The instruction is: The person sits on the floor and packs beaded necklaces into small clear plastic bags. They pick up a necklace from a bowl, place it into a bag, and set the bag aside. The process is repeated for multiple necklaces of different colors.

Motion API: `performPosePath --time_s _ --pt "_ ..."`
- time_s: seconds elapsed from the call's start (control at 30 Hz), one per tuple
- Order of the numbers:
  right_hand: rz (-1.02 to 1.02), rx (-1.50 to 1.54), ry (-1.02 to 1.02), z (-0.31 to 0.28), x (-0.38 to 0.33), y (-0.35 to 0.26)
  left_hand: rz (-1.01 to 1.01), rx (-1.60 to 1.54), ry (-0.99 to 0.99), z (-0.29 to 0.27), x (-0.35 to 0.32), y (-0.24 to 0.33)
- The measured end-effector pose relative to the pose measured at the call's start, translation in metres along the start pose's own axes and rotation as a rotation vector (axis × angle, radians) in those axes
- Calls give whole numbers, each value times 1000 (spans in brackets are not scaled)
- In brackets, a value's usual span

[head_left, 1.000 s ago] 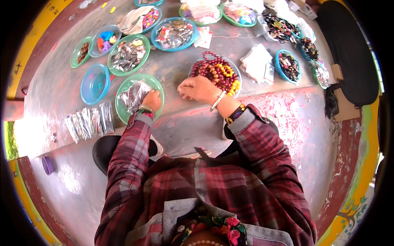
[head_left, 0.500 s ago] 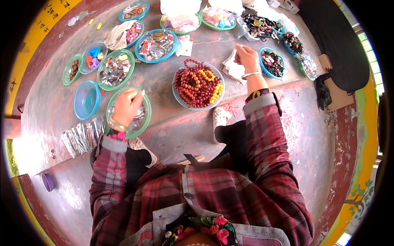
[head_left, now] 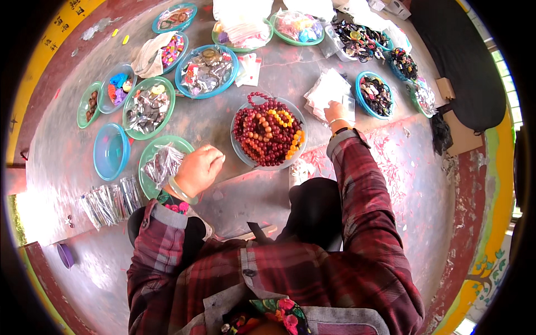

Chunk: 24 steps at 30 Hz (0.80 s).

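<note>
The left hand rests curled at the edge of a green bowl, its fingers drawn together in a loose fist; whether the grip pinches anything cannot be told. A crumpled clear plastic bag lies in that bowl, just beside the knuckles. The right hand reaches far out to a stack of small clear packets on the grey tabletop, its grip closed down on the near edge of the stack. Between the two hands stands a clear dish piled with dark red and orange bead strings. A blue bowl sits left of the green one, and a row of narrow clear sachets lies below it. Further bowls of mixed trinkets ring the far side of the tabletop.
</note>
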State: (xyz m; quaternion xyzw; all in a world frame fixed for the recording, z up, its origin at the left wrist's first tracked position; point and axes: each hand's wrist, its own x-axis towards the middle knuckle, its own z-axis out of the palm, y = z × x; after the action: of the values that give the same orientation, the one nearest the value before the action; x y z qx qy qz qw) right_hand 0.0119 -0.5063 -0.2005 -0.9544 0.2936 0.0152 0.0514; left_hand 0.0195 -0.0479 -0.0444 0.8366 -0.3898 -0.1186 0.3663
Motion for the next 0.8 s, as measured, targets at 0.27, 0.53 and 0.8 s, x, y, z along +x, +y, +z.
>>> performPosePath --time_s 0.27,0.53,0.8 --pt "-20 -195 -40 33 26 -6 52 41 -71 7 -2 -4" --pt "158 174 257 13 23 9 44 57 -80 10 1 -3" --pt "76 439 436 13 32 27 29 112 -114 16 -5 -7"
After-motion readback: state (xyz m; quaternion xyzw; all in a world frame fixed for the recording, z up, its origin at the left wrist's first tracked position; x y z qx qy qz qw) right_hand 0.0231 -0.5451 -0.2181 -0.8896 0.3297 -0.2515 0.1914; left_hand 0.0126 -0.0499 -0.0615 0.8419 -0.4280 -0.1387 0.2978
